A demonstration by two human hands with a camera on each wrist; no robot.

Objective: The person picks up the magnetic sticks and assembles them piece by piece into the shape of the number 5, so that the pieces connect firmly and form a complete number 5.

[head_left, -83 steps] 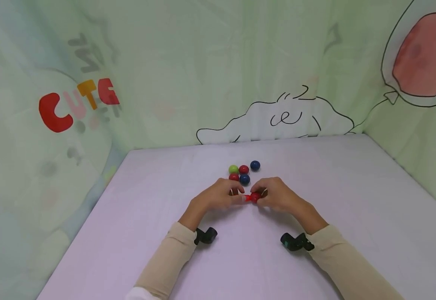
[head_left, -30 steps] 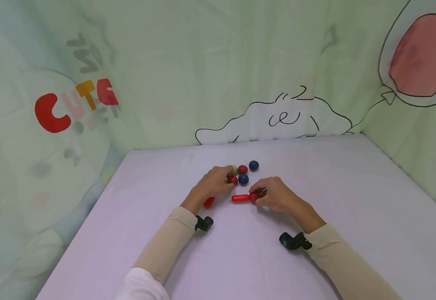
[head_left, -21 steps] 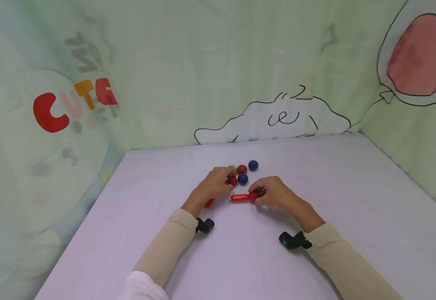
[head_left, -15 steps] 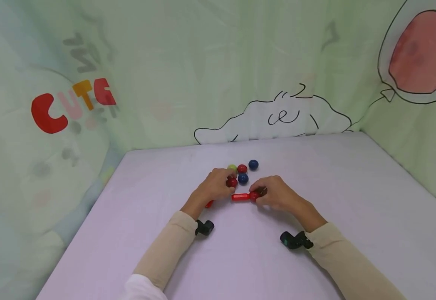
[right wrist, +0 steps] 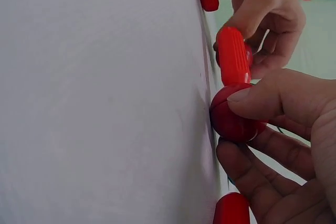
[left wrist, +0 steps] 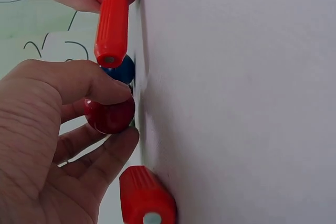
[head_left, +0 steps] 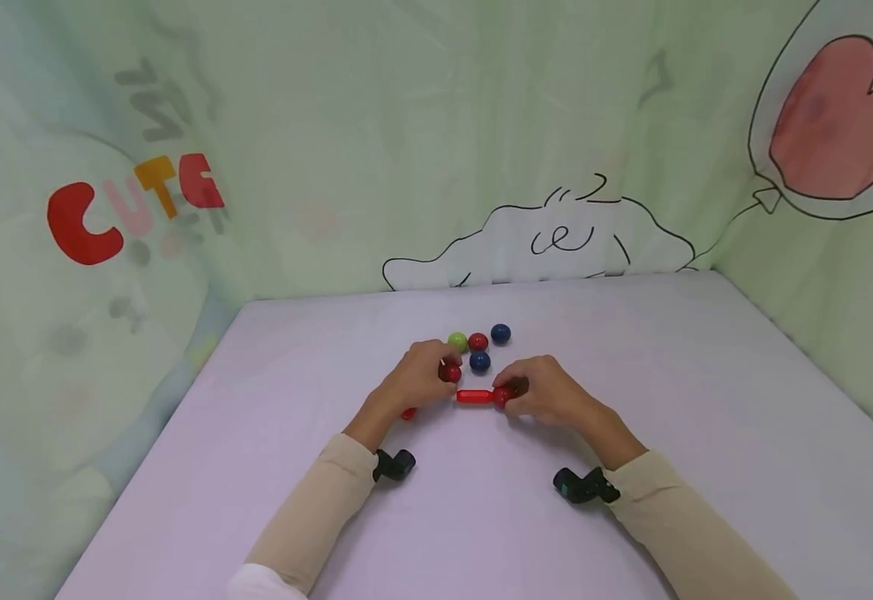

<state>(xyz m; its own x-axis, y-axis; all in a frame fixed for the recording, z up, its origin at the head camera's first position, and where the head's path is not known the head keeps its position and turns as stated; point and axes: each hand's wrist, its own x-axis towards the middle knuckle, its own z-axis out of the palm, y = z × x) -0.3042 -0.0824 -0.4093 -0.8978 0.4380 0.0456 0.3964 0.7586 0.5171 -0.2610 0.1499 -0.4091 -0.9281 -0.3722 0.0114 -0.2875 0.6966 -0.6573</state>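
Note:
My left hand (head_left: pixel 420 375) pinches a glossy red ball (left wrist: pixel 110 115) between thumb and fingers, low over the table. My right hand (head_left: pixel 549 392) grips a second red ball (right wrist: pixel 236 114). From that ball a ridged red rod (head_left: pixel 474 397) points left towards my left hand, its end touching the ball; the left wrist view shows a small grey dot on its free end. Another red rod (left wrist: pixel 147 198) lies on the table below my left hand, mostly hidden by it in the head view. At the bottom of the right wrist view a further red piece (right wrist: pixel 231 209) shows partly.
Beyond my hands sit a green ball (head_left: pixel 457 342), a red ball (head_left: pixel 477 342) and two blue balls (head_left: pixel 501 333), one nearer (head_left: pixel 480 362). The table (head_left: pixel 481 517) has a pale cloth, with a printed curtain (head_left: pixel 316 167) behind it.
My left hand has let go of the rod joined to the right hand's ball, taken a red ball from the group and drawn it nearer. My right hand has kept its hold.

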